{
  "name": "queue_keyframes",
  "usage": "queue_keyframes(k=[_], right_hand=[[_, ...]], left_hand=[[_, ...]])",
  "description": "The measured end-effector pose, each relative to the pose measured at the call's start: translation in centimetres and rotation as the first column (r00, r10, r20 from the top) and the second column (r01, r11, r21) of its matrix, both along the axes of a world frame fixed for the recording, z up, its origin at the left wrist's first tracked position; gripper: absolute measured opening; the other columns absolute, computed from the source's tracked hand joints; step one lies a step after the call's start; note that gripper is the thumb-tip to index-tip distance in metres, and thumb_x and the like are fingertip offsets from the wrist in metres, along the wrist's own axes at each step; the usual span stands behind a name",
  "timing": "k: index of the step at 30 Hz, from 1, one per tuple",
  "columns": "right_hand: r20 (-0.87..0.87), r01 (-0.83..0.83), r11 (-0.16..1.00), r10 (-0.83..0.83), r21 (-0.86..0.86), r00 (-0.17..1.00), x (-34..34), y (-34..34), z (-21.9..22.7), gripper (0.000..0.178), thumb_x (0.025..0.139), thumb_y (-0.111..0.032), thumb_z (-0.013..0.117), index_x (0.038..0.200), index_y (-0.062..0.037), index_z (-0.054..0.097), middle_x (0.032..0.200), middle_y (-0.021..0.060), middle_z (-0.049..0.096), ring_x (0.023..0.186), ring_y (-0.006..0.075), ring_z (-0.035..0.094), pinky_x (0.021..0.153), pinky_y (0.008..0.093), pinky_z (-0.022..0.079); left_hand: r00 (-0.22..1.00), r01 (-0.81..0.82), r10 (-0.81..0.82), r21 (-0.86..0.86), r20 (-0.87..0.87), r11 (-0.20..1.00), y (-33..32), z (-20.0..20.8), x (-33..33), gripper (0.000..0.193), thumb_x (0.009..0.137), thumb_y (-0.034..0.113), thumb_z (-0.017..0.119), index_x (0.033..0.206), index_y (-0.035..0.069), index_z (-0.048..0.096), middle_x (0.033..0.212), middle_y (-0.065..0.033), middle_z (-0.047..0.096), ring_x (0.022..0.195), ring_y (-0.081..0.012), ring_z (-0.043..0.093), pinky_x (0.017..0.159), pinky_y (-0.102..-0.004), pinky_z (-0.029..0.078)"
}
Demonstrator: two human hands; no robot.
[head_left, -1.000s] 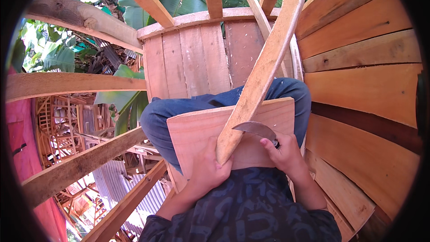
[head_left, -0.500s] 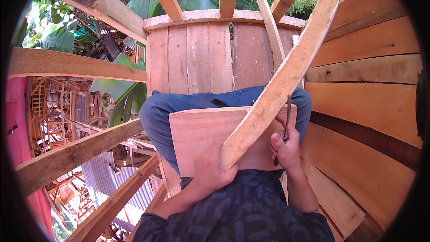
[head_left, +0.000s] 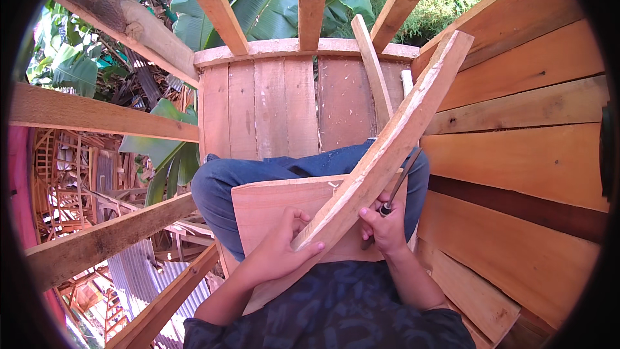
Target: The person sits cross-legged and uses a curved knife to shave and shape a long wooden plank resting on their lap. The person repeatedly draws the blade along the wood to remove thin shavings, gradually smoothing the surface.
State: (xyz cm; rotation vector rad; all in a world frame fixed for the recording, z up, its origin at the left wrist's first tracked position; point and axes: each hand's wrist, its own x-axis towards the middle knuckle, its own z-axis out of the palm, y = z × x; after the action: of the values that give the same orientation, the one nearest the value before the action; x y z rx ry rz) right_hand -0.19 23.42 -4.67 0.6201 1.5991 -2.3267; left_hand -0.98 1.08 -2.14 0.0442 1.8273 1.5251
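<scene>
- Left hand [head_left: 284, 249]: closed around the lower part of a long, tan, straight-sided wooden strip [head_left: 389, 152], thumb laid across its face.
- Right hand [head_left: 387, 223]: gripping the dark handle of a knife with a narrow-looking, dark metal blade [head_left: 404, 178]. The blade points up and to the right, just beside the strip; contact between them cannot be told.
- Wooden strip: slants from lower left to upper right, crossing above a flat, light-brown, four-sided wooden board [head_left: 274, 200].
- Board: rests on the lap, over blue denim trousers [head_left: 223, 200].
- A small, pale, curled wood shaving [head_left: 334, 185] is at the strip's left edge.
- A second, thinner wooden strip [head_left: 372, 68] stands tilted beyond the knees, against a pinkish-brown plank panel [head_left: 271, 106].
</scene>
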Motion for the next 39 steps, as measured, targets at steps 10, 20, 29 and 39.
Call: queue_keyframes(k=[10,20,29,39], right_hand=[[-0.1,-0.231,0.953,0.254,0.196,0.962,0.1,0.3,1.1,0.014,0.078,-0.008,0.072,0.078,-0.0023,0.059,0.057,-0.008,0.044,0.052,-0.0003,0.038,0.048,0.0196,0.03],[-0.113,-0.255,0.795,0.373,0.55,0.921,-1.4,0.7,1.6,0.03,0.083,-0.029,0.071,0.077,0.0002,0.066,0.051,0.0069,0.051,0.046,0.0139,0.051,0.047,0.0304,0.04],[-0.122,-0.065,0.377,0.45,0.924,0.885,-3.1,1.8,1.5,0.044,0.082,-0.043,0.067,0.073,0.0003,0.068,0.056,0.0187,0.058,0.053,0.0358,0.061,0.049,0.0409,0.048],[-0.052,-0.019,0.139,0.487,0.99,0.872,-4.6,2.9,2.0,0.051,0.08,-0.05,0.065,0.064,-0.0017,0.064,0.053,0.0163,0.056,0.055,0.036,0.061,0.05,0.0404,0.049]], left_hand=[[0.992,0.091,-0.087,0.033,-0.093,0.995,0.7,1.0,-0.8,0.053,0.078,0.027,0.075,0.117,-0.005,0.057,0.102,-0.0158,0.066,0.098,-0.0218,0.063,0.086,-0.0338,0.048],[0.962,-0.184,0.136,-0.192,-0.238,0.964,0.3,-0.4,1.8,0.049,0.073,0.029,0.079,0.106,-0.005,0.063,0.088,-0.0194,0.069,0.081,-0.0244,0.069,0.073,-0.0334,0.052],[0.917,-0.2,0.081,-0.275,-0.391,0.941,0.5,-2.0,2.4,0.044,0.071,0.03,0.081,0.094,-0.003,0.064,0.075,-0.0205,0.066,0.07,-0.0311,0.069,0.06,-0.0354,0.052],[0.948,-0.185,0.081,-0.323,-0.309,0.928,0.2,-2.0,2.7,0.04,0.071,0.021,0.081,0.096,-0.005,0.065,0.081,-0.016,0.068,0.073,-0.0202,0.066,0.066,-0.0313,0.05]])
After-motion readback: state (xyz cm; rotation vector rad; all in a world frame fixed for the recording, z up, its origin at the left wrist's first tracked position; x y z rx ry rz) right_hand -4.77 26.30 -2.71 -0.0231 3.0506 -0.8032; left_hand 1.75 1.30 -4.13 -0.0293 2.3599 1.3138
